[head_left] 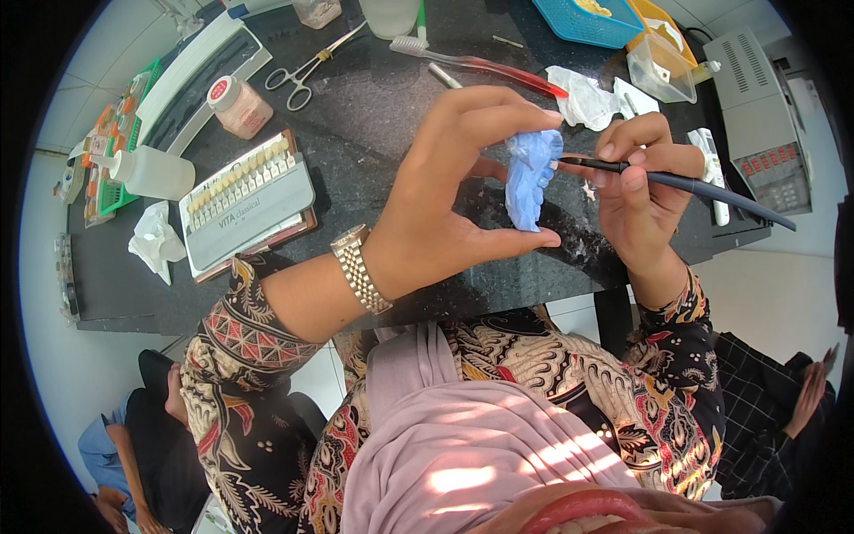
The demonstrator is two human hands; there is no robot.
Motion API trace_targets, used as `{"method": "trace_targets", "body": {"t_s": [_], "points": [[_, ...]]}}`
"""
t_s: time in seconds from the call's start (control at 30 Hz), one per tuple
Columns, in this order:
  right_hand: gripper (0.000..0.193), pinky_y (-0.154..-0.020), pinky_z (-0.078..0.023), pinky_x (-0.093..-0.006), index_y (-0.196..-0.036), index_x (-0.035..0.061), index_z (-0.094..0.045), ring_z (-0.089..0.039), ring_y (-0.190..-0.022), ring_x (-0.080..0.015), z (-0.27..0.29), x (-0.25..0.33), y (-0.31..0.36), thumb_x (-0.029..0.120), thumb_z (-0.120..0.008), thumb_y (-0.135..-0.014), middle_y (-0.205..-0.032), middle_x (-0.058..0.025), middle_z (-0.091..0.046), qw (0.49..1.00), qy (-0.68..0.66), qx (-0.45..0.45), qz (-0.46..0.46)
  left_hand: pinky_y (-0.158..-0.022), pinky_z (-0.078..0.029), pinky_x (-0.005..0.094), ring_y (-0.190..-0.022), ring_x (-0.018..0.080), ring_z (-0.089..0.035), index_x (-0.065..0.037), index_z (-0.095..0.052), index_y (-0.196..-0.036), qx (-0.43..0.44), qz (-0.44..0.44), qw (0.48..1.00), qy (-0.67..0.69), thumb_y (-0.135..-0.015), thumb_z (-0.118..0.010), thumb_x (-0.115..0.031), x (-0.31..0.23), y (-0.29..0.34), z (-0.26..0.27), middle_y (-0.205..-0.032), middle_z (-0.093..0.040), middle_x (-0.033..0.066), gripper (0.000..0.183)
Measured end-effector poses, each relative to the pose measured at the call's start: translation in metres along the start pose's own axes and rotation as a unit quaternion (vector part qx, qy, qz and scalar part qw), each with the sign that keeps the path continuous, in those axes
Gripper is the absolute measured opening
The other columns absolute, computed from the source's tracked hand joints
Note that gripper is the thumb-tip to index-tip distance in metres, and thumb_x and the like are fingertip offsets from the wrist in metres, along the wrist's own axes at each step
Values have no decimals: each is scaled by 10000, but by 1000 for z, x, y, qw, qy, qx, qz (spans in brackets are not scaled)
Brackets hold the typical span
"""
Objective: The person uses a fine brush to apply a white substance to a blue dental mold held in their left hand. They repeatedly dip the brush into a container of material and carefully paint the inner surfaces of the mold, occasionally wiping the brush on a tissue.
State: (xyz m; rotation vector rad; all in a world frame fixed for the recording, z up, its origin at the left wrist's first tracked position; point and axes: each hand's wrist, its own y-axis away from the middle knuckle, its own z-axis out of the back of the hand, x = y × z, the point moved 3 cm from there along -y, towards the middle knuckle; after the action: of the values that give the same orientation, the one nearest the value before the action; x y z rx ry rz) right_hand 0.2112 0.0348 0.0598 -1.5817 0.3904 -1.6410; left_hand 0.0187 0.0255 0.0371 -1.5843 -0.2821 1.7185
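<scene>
My left hand [436, 187] grips a light blue dental cast [531, 182] between the thumb below and the fingers above, holding it on edge over the dark worktop. A row of tooth shapes runs along the cast's right side. In my right hand [645, 182] is a slim dark brush [703, 185], pinched between thumb and fingers like a pen. Its tip points left and meets or nearly meets the tooth side of the cast; whether they touch I cannot tell. A metal-banded watch is on my left wrist.
On the black worktop [356, 116], a tooth shade guide [249, 209], scissor-handled forceps [311, 71], a jar of pink powder [238, 107] and a white bottle [153, 172] stand left. A red toothbrush [489, 64], crumpled tissue [583, 96] and a blue basket [592, 25] lie beyond. Other people sit at both sides.
</scene>
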Motion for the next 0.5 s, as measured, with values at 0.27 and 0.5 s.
{"method": "trace_targets", "body": {"t_s": [0.27, 0.5], "points": [[169, -666, -502, -248, -1005, 49, -407, -536, -699, -122, 0, 1, 0, 75, -539, -903, -948, -162, -503, 999, 27, 22, 10, -905, -518, 348, -1161, 206, -478, -96, -360, -1277, -5, -1, 1000, 2, -561, -859, -45, 1, 0, -1, -1268, -341, 93, 874], [162, -682, -525, -264, -1004, 48, -406, -530, -705, -120, -1, 2, 0, 74, -532, -907, -949, -165, -499, 1000, 4, -4, 11, -884, -522, 333, -1161, 201, -472, -106, -364, -1280, -8, 2, 1000, 2, -558, -862, -52, 0, 1, 0, -1270, -341, 95, 878]]}}
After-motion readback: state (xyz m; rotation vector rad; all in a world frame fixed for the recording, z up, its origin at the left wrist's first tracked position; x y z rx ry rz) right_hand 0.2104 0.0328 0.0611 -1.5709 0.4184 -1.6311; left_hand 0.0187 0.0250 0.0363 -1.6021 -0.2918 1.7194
